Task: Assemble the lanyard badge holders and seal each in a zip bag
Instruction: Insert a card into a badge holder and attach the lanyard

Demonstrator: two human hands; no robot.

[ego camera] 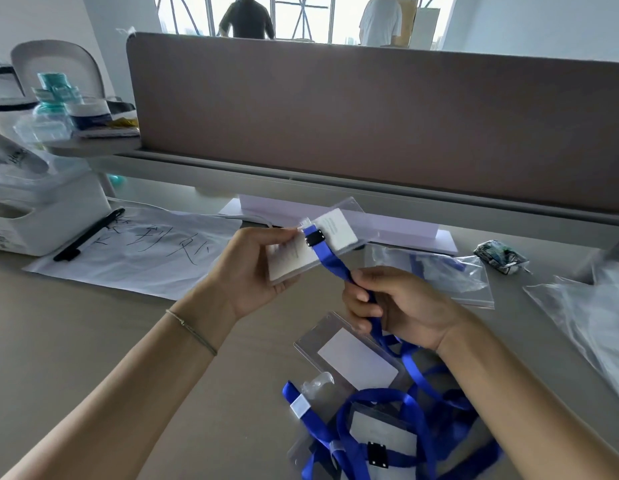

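The left hand [256, 268] is closed around a clear plastic badge holder with a white card inside [294, 258]. The thumb sits on top and the other fingers go under it. It is held up in the air, above the table, near the middle of the view.

The right hand [394, 306] is closed on a flat blue cloth lanyard strap [339, 265]. The fingers pinch the strap a little way below its small black clip [315, 238]. The clip end reaches up to the top edge of the held badge holder. It looks like the clip is being joined to the holder there, but the spot is too small to be sure.

The holder looks light and a bit stiff, like thin bendy plastic. It is smooth, so it could slip. Holding it by the flat sides, as the left hand does, seems a good way. The strap is soft and floppy. It will droop and tangle, so it is best pinched close to the clip, where it can be steered.

Below the right hand, the strap runs down into a messy pile of blue straps [405, 420] on the pale wooden table [93, 341]. More clear badge holders [356, 358] lie in that pile. They may catch on each other when pulled.

Farther out to the right lie clear plastic zip bags [450, 275]. They look thin, light and slippery. Farther left is a white paper sheet with black writing [145, 247], with a black pen [89, 233] on it.
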